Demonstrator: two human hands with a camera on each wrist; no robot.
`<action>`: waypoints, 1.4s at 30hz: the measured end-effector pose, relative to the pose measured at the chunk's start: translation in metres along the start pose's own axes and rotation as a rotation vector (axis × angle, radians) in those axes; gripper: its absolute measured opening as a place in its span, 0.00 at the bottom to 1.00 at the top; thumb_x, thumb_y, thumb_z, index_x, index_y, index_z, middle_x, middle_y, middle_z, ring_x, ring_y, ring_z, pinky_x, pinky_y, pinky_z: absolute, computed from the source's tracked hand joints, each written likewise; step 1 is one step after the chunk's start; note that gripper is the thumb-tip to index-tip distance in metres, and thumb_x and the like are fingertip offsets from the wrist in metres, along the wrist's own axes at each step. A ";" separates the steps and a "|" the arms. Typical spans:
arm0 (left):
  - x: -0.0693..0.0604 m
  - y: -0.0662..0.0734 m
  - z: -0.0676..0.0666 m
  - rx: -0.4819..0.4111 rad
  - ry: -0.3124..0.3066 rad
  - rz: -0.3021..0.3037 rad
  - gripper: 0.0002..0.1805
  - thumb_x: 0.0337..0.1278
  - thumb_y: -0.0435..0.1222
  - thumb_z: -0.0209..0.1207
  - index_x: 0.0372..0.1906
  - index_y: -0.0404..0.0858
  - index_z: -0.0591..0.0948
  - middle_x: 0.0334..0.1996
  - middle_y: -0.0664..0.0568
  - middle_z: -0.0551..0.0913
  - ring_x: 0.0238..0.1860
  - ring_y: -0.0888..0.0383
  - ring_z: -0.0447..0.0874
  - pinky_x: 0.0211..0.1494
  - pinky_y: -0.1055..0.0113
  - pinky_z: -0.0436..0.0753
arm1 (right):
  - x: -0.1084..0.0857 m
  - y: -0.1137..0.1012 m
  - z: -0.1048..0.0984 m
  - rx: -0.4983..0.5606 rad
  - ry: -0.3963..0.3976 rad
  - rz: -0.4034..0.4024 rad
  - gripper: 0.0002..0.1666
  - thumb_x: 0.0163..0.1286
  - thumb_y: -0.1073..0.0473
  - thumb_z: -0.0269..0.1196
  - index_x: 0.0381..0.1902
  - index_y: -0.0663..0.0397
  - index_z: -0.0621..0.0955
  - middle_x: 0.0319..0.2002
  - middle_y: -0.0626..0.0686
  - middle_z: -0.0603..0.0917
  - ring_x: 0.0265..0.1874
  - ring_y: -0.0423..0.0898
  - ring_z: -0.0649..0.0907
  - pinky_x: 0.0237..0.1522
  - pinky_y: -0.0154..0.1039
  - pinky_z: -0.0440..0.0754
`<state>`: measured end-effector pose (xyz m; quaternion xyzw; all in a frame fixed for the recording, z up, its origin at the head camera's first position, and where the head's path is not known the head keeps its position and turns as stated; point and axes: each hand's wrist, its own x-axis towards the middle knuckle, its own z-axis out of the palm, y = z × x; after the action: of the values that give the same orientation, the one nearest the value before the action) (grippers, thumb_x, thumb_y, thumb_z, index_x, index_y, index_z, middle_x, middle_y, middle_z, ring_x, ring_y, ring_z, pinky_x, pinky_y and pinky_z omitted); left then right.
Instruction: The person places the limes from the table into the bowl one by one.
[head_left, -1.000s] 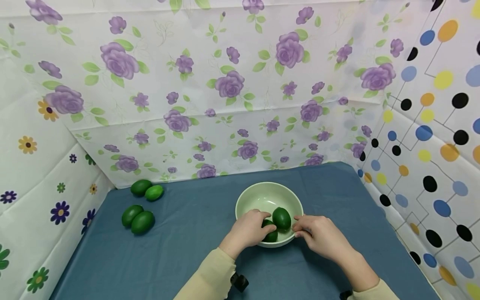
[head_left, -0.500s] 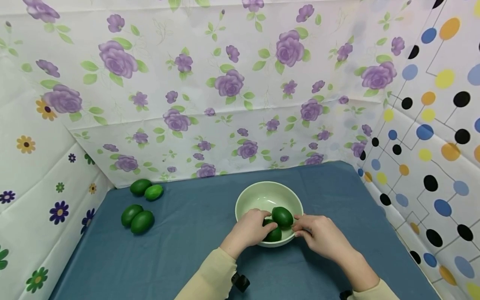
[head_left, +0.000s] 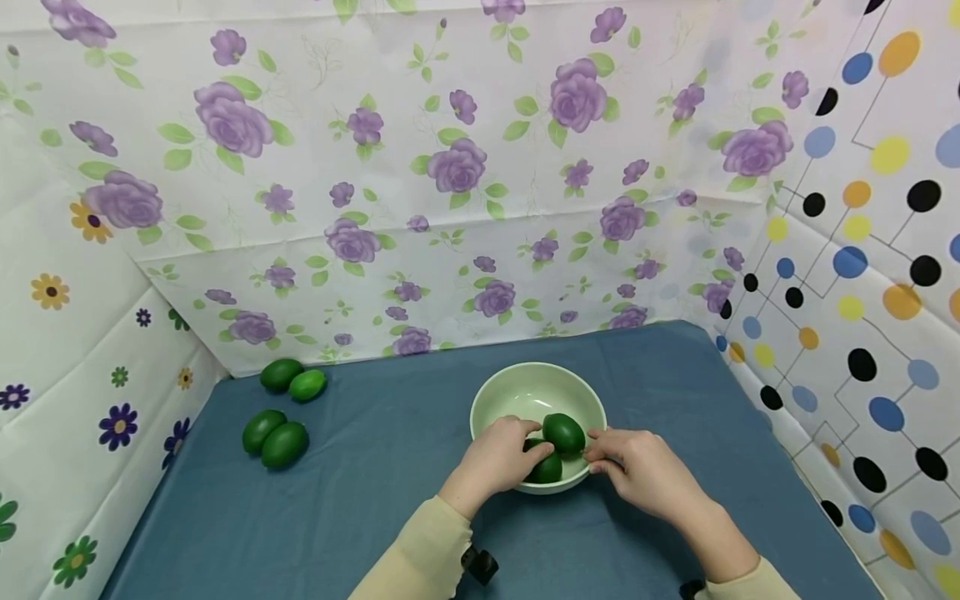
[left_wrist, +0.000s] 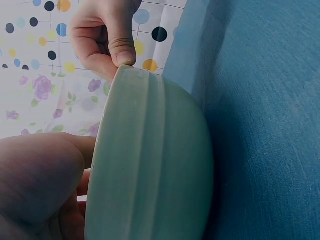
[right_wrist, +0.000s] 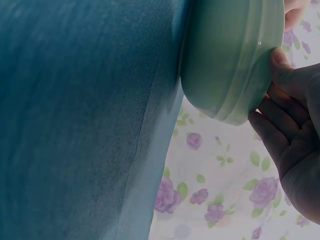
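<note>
A pale green bowl (head_left: 510, 392) stands on the blue cloth with two smooth, dark green oval fruits inside. My left hand (head_left: 498, 454) reaches over its near-left rim, thumb and fingers curled about the nearer fruit (head_left: 546, 469); the fingers' far ends are hidden. Just beyond lies the other fruit (head_left: 564, 434), apart from my right hand. At the bowl's right rim, my right hand (head_left: 648, 471) pinches the edge. In the right wrist view its thumb (right_wrist: 281, 62) lies on the bowl's (right_wrist: 230, 55) outer wall. The left wrist view shows the bowl's side (left_wrist: 150, 160) hiding the left fingers.
On the left of the blue cloth (head_left: 390, 467) lie two pairs of green fruit: a dark one (head_left: 281, 376) beside a smaller bright green one (head_left: 307, 385), and two dark ones (head_left: 285, 444) nearer. Patterned sheets (head_left: 420, 275) wall the back and both sides.
The nearer fruit in the bowl has shifted slightly right, and the farther one has turned and tilted. Both hands have stayed almost in place; the bowl has not moved.
</note>
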<state>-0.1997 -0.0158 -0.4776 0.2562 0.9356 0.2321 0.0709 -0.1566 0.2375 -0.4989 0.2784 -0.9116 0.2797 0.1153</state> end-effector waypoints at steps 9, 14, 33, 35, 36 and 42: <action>-0.005 0.000 -0.003 0.026 0.027 -0.004 0.22 0.78 0.50 0.63 0.62 0.40 0.88 0.52 0.48 0.89 0.51 0.53 0.88 0.54 0.55 0.88 | 0.000 0.000 0.000 0.001 -0.006 -0.007 0.09 0.65 0.64 0.78 0.40 0.44 0.93 0.45 0.45 0.93 0.56 0.51 0.89 0.50 0.47 0.91; -0.006 -0.001 -0.003 0.025 0.053 0.012 0.21 0.78 0.50 0.63 0.63 0.42 0.88 0.55 0.49 0.89 0.54 0.53 0.88 0.56 0.54 0.88 | 0.001 0.000 -0.001 0.003 -0.006 -0.003 0.10 0.65 0.65 0.78 0.40 0.44 0.93 0.45 0.45 0.93 0.56 0.51 0.89 0.50 0.47 0.91; -0.013 -0.006 -0.005 -0.016 0.211 0.031 0.16 0.79 0.49 0.62 0.59 0.49 0.91 0.58 0.54 0.88 0.54 0.55 0.89 0.47 0.55 0.90 | 0.001 -0.002 0.000 -0.004 0.004 -0.009 0.10 0.64 0.66 0.79 0.40 0.45 0.93 0.44 0.45 0.93 0.55 0.51 0.90 0.49 0.47 0.91; -0.014 -0.007 -0.005 -0.025 0.230 0.036 0.16 0.79 0.49 0.62 0.59 0.49 0.91 0.58 0.54 0.88 0.53 0.55 0.89 0.45 0.55 0.90 | 0.001 -0.001 0.000 -0.006 0.004 -0.009 0.10 0.64 0.66 0.79 0.40 0.45 0.93 0.44 0.45 0.93 0.56 0.51 0.90 0.50 0.47 0.91; -0.014 -0.008 -0.006 -0.027 0.239 0.040 0.16 0.79 0.48 0.62 0.59 0.49 0.91 0.57 0.54 0.88 0.52 0.55 0.90 0.45 0.56 0.90 | 0.001 -0.001 0.000 -0.006 0.004 -0.009 0.10 0.64 0.66 0.79 0.40 0.45 0.93 0.44 0.45 0.93 0.56 0.51 0.90 0.50 0.48 0.91; -0.016 -0.015 -0.005 -0.043 0.281 0.068 0.14 0.78 0.45 0.63 0.57 0.47 0.92 0.54 0.55 0.89 0.50 0.55 0.90 0.45 0.57 0.90 | 0.002 -0.002 -0.001 -0.006 0.002 -0.009 0.11 0.63 0.66 0.79 0.39 0.45 0.93 0.44 0.45 0.93 0.56 0.51 0.90 0.50 0.48 0.91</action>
<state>-0.1940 -0.0371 -0.4797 0.2512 0.9220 0.2879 -0.0630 -0.1568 0.2362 -0.4967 0.2817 -0.9111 0.2765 0.1184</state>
